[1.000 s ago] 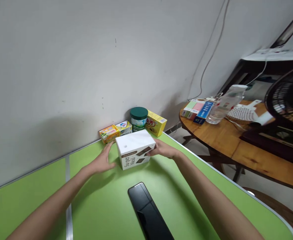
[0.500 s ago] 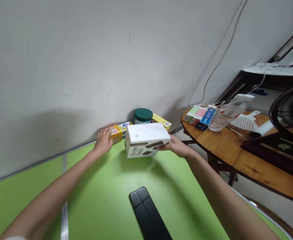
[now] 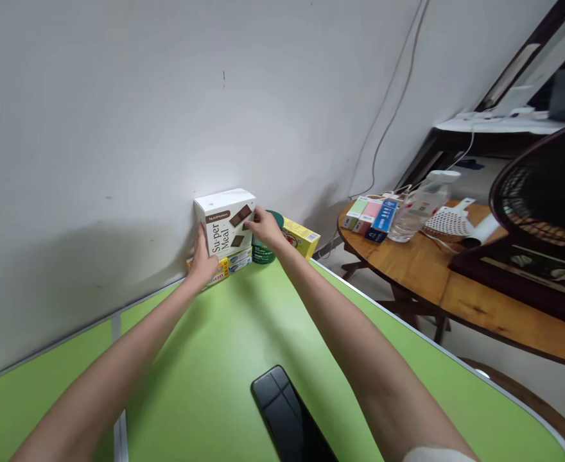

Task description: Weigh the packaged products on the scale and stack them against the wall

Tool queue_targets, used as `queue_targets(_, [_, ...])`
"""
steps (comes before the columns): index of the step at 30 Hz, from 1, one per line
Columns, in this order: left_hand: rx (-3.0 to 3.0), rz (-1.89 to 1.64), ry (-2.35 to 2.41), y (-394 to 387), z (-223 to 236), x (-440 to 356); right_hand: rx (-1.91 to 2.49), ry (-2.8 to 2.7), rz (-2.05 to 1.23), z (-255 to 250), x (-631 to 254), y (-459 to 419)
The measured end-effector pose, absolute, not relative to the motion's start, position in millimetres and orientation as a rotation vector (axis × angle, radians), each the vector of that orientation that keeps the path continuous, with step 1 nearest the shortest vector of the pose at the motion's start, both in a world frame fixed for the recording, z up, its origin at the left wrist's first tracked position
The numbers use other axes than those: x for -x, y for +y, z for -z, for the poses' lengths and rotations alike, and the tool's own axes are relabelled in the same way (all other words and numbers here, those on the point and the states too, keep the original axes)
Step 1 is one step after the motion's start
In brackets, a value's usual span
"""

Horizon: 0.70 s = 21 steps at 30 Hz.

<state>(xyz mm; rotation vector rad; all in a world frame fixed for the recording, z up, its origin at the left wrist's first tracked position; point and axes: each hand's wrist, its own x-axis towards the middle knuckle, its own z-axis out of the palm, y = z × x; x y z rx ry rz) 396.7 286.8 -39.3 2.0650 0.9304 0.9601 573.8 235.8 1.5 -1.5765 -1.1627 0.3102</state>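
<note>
A white box (image 3: 219, 226) printed "Su·per Meal" stands upright against the wall, on top of small boxes. My left hand (image 3: 201, 258) grips its left side, thumb at the front. My right hand (image 3: 266, 228) holds its right edge, fingers partly behind it. Beneath it, a yellow box (image 3: 221, 270) lies partly covered by my left hand, beside small blue-and-white boxes (image 3: 240, 258). Just right of these stands a green jar (image 3: 263, 252), partly hidden by my right hand and wrist. Another yellow box (image 3: 302, 237) leans at the table corner behind my right forearm.
A black phone (image 3: 292, 414) lies on the green table (image 3: 191, 366). To the right, a wooden table (image 3: 408, 269) bears small coloured boxes (image 3: 369, 218), a clear plastic bottle (image 3: 420, 208), a white perforated piece (image 3: 449, 220) and a black fan (image 3: 547, 186).
The white box has moved left and up from above the table onto the small boxes by the wall. My left hand has left the yellow box and taken the white box's side.
</note>
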Motion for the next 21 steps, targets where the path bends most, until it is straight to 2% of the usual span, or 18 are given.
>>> queue_targets(5, [-1.992, -0.870, 1.063, 278, 46, -401, 1.705, -1.093, -0.162, 9, -575, 229])
queue_targets(9, [-1.989, -0.855, 1.083, 275, 50, -402, 1.710, -1.061, -0.165, 11, -572, 229])
queue_targets(17, [-2.023, -0.844, 1.060, 258, 50, -396, 1.534, -1.099, -0.359, 25, -555, 213])
queue_targets(21, [-2.051, -0.775, 0.981, 226, 48, -353, 1.462, -1.171, -0.569, 47, -517, 173])
